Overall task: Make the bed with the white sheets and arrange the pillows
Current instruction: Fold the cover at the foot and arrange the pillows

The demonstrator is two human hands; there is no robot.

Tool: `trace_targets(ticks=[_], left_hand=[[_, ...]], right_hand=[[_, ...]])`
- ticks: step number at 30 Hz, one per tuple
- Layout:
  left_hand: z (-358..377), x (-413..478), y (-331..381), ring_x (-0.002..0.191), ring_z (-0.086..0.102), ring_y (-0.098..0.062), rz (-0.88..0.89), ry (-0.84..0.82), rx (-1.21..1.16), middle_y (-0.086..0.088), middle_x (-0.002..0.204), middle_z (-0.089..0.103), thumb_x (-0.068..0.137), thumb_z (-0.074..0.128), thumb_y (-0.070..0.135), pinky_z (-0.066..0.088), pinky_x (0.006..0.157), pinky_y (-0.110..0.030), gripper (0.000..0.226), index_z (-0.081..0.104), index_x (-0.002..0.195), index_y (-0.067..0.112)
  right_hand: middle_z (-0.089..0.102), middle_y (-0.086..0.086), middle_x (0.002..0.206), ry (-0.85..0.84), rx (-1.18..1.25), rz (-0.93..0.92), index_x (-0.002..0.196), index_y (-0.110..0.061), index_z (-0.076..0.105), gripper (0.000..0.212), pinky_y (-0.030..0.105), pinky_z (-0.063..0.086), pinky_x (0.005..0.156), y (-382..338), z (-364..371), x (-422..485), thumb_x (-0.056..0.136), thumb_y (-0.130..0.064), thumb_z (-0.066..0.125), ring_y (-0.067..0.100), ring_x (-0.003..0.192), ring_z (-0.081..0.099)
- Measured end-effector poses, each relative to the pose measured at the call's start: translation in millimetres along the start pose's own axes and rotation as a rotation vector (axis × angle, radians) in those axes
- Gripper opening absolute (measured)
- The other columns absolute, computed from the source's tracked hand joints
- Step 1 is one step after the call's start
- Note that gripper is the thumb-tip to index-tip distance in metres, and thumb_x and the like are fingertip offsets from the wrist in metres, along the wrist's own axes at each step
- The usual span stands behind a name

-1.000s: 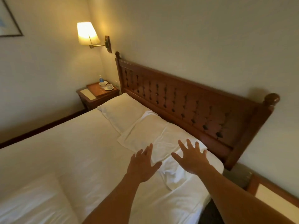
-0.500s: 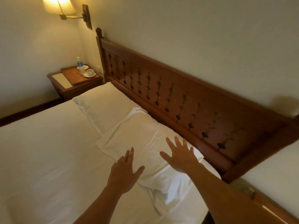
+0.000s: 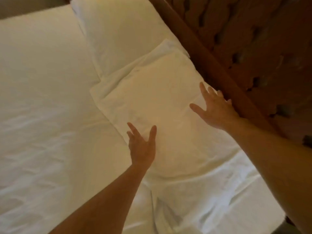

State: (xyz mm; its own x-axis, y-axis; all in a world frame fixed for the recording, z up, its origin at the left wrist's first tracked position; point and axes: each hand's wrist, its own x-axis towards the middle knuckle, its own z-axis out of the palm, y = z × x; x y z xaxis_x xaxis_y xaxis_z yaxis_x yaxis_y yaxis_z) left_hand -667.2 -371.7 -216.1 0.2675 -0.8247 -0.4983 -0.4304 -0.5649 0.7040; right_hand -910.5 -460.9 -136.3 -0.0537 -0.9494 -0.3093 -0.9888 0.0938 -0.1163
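Two bare forearms reach in from the bottom of the frame, the left one rising from the lower centre and the right one crossing the lower right corner. Under and between them the white bed sheet (image 3: 42,102) covers the mattress. It lies smooth across the left half of the frame and creases into folds in the lower right.

The left hand (image 3: 142,147), just below centre, has its fingers straight and spread and grips nothing. Its fingertips lie at the near left edge of the nearer white rectangular pillow (image 3: 152,102). The right hand (image 3: 217,112), right of centre, is also spread flat with the thumb held wide and holds nothing. It sits at the right edge of that pillow, just beside the lower rail of the headboard. The frame is blurred, so I cannot tell whether either palm presses the fabric or only hovers over it.

This pillow lies diagonally across the centre, with its loose case folded at the upper end. Beyond it, at the upper centre, the second white pillow (image 3: 121,36) lies flat, and the nearer pillow overlaps its end. The dark brown carved wooden headboard (image 3: 253,48) fills the upper right.
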Motion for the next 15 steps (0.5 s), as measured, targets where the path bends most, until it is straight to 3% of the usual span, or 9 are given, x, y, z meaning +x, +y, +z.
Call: trace_targets(ticks=[3,8,15], left_hand=[[50.4,20.3,1.9,0.153,0.019,-0.032,-0.062,0.136,-0.120,-0.008,0.169,0.013,0.069,0.029,0.098,0.020,0.124,-0.052,0.119,-0.013,0.160,0.032],[93.4,29.9,-7.3,0.149,0.027,-0.036,-0.029,0.421,-0.042,-0.011,0.165,0.024,0.079,0.033,0.087,0.027,0.120,-0.054,0.105,-0.003,0.161,0.033],[114.6,45.1,-11.6,0.144,0.036,-0.035,0.009,0.551,0.067,-0.013,0.163,0.031,0.083,0.037,0.078,0.029,0.115,-0.049,0.104,0.011,0.163,0.018]], right_hand=[[0.007,0.003,0.170,0.021,0.125,0.089,0.153,-0.045,-0.021,0.101,0.067,0.022,0.116,28.2,23.2,38.3,0.081,-0.091,0.032,0.040,0.152,0.019],[0.005,0.006,0.170,0.092,0.158,0.097,0.150,-0.050,-0.027,0.098,0.062,0.032,0.113,40.6,87.2,47.3,0.078,-0.094,0.022,0.033,0.152,0.023],[0.013,0.011,0.168,0.217,0.135,0.120,0.155,-0.042,-0.021,0.105,0.069,0.030,0.109,44.6,113.9,71.1,0.075,-0.097,0.019,0.040,0.148,0.026]])
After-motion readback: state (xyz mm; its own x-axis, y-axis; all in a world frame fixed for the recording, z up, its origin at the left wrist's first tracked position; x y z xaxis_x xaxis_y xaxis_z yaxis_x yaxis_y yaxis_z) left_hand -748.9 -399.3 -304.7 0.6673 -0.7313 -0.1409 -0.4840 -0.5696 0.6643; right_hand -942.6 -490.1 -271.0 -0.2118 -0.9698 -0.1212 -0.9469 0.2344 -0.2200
